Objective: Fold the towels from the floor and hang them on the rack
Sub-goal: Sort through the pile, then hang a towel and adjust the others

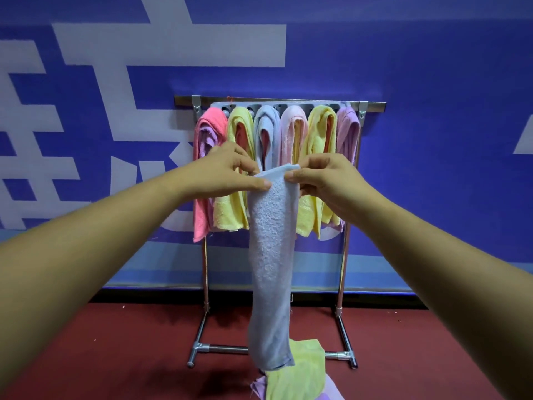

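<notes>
A pale blue towel (271,255) hangs long and narrow in front of me, its lower end reaching down to the floor pile. My left hand (227,171) pinches its top left corner and my right hand (323,180) pinches its top right corner, close together. Behind the hands stands a metal rack (343,255) with several folded towels over its top bar: pink (206,131), yellow (240,125), blue (266,125), light pink (292,128), yellow (320,128) and lilac (349,128). On the floor below lies a yellow towel (300,373) over lilac ones (259,388).
The rack stands against a blue wall banner (432,140) with large white lettering. Its feet (199,350) rest on a dark red carpet (115,356). Open carpet lies to the left and right of the rack.
</notes>
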The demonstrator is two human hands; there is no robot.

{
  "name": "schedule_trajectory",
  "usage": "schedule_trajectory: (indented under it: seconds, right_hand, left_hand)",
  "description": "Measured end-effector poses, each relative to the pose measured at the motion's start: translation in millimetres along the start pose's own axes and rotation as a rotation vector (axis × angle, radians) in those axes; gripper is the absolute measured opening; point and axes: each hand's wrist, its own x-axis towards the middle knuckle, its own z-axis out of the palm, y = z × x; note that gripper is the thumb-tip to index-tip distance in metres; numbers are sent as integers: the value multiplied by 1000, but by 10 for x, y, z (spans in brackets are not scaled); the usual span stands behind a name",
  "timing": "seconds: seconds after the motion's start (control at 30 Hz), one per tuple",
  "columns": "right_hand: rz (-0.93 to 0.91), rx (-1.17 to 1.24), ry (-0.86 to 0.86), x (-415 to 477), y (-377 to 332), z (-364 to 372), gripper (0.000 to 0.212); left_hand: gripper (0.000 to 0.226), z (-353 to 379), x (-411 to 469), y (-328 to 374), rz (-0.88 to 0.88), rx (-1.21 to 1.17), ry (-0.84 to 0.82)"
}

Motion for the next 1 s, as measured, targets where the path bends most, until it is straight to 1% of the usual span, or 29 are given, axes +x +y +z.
schedule_trajectory:
  seconds: [0.03,0.1,0.13,0.2,0.23,0.27,0.33,0.37,0.4,0.47,0.6,0.63,0.7,0.77,0.9,0.93,1.0]
  right_hand:
    - [8,-9,10,1,25,-2,11]
    - [23,-1,30,-12,62,10,14]
    - [26,22,37,-17,77,18,17]
    - [29,78,44,-29,89,36,23]
    - [29,97,46,-34,93,42,24]
    - [29,109,48,-38,95,47,25]
    - [36,121,51,-41,90,43,26]
    - [41,128,49,-42,84,32,26]
    - [45,133,42,-41,85,16,27]
    - [47,130,24,-47,72,-7,28]
    - [32,118,50,-38,78,15,32]
    - [32,131,59,-35,78,24,32]
    - [32,163,67,-30,56,32,31]
    - [23,160,76,-26,25,39,29]
    - [12,119,78,6,-6,57,11]
    - [25,126,48,16,-13,47,13]
    - [52,117,-76,31,-27,8,27]
  left_hand:
    - [29,-13,-12,-17,-6,50,33]
    - [23,-3,-33,1,35,155,125]
    - [22,16,-37,24,62,164,169]
    - [20,49,-34,49,65,75,223]
    - [20,64,-34,57,36,-14,221]
    - [19,75,-36,59,-6,-153,190]
    - [17,87,-59,75,-94,-535,53]
    - [17,85,-72,77,-119,-684,-30]
    - [16,78,-83,72,-129,-750,-83]
    - [14,66,-82,43,-131,-700,-72]
    - [19,99,-93,90,-25,-333,151]
    - [21,116,-95,109,0,-294,200]
    - [19,132,-87,117,17,-329,259]
    - [14,152,-70,97,7,-402,283]
    - [18,182,-27,105,-13,-425,373]
    - [19,183,-18,111,-13,-432,382]
    - [20,183,2,101,-2,-444,392]
